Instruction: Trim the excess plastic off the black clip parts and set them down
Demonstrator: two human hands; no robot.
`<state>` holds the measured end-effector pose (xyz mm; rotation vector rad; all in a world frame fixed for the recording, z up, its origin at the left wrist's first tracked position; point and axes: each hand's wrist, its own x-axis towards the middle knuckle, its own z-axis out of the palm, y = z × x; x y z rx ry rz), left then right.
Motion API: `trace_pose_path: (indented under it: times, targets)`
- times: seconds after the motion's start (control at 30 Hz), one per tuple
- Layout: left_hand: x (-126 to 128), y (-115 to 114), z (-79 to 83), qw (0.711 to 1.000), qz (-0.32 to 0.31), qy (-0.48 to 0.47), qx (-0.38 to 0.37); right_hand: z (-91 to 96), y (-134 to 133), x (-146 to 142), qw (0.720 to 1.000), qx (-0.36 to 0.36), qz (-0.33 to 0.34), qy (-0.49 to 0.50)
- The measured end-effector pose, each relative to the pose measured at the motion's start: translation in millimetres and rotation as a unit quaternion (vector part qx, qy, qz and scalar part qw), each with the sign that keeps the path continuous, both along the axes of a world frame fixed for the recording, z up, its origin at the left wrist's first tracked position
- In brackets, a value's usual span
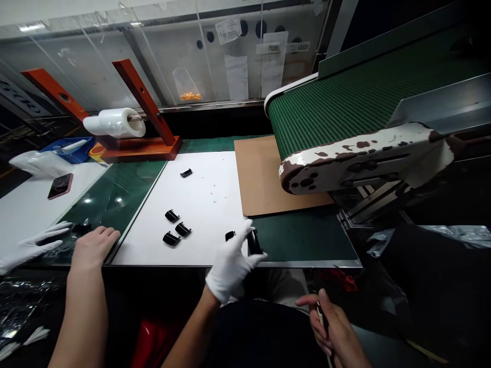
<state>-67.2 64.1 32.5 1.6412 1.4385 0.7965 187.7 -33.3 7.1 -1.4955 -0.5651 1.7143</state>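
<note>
Apparently trimming or inspecting small moulded black parts (pixel 183 229), three grouped and one apart on the white sheet (pixel 207 240) atop the desk (pixel 314 264); next, probably calling for bringing dark piece (pixel 255 243) and thin tool (pixel 319 311) together. Spreading gloved left hand (pixel 230 261) wide at the sheet's near right corner, finger and thumb around the dark piece, grip impossible to tell; flanking another black part (pixel 229 235). Holding thin tool in bare right hand (pixel 333 325), fingers curled, in front of the desk.
</note>
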Motion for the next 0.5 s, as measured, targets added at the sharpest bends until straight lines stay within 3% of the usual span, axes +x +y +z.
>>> trace_pose_path:
  times: [0.1,0.2,0.3,0.4,0.5]
  targets:
    - [-99.6,12.4,8.9,0.996,0.047,0.072,0.004,-9.6,-2.0,-5.8,0.997,-0.035,-0.025,0.059]
    - [-195.8,16.7,16.0,0.984,0.101,0.148,0.006,-13.7,0.9,-7.6,0.996,-0.037,-0.058,0.050]
    - [-254.4,13.9,14.3,0.968,0.143,0.208,0.002,-17.1,5.8,-6.0,0.989,-0.031,-0.140,0.046]
    - [-257.8,10.0,12.4,0.956,0.156,0.246,-0.014,-24.4,7.5,-5.3,0.974,-0.033,-0.207,0.088]
    - [-195.6,19.5,2.8,0.958,0.130,0.256,-0.021,-34.1,3.2,-5.6,0.973,-0.027,-0.187,0.135]
